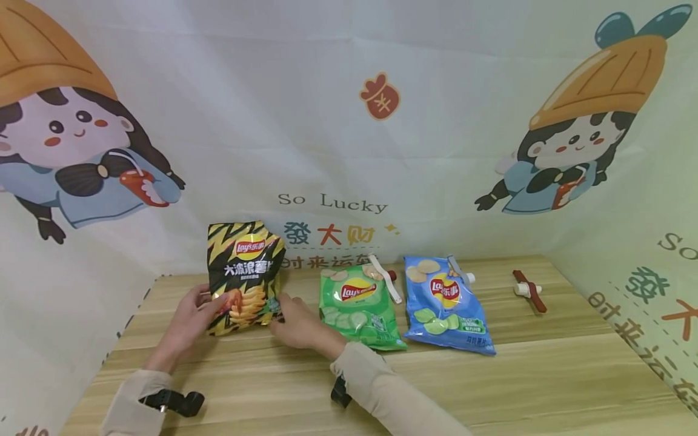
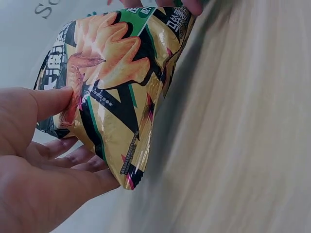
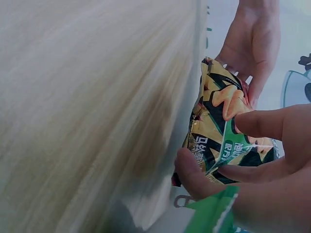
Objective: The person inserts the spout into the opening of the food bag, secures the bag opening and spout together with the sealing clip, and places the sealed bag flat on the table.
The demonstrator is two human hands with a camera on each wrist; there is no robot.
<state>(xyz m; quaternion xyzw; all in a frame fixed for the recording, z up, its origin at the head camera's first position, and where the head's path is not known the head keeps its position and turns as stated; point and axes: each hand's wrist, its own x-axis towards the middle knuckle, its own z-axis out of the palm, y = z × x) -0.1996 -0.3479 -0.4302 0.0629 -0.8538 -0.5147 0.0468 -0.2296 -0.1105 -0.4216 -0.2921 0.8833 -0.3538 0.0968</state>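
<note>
A black-and-yellow Lay's chip bag [image 1: 245,275] stands nearly upright at the left of the table, its top right edge slanting. My left hand [image 1: 188,318] grips its left side; in the left wrist view the thumb [image 2: 56,101] lies on the printed front and the other fingers go behind. At the lower right corner my right hand [image 1: 300,324] holds the bag, its fingertips on the bag's surface in the right wrist view. Right of that hand lies a green chip bag [image 1: 357,306] with a white bag clip [image 1: 386,278] across its top right corner.
Further right lies a blue chip bag [image 1: 444,309] with a pale clip [image 1: 455,268] and a white cap at its corner. A dark red clip [image 1: 530,290] with a white cap rests near the table's right side. Printed cloth [image 1: 349,139] hangs behind the wooden table [image 1: 518,381].
</note>
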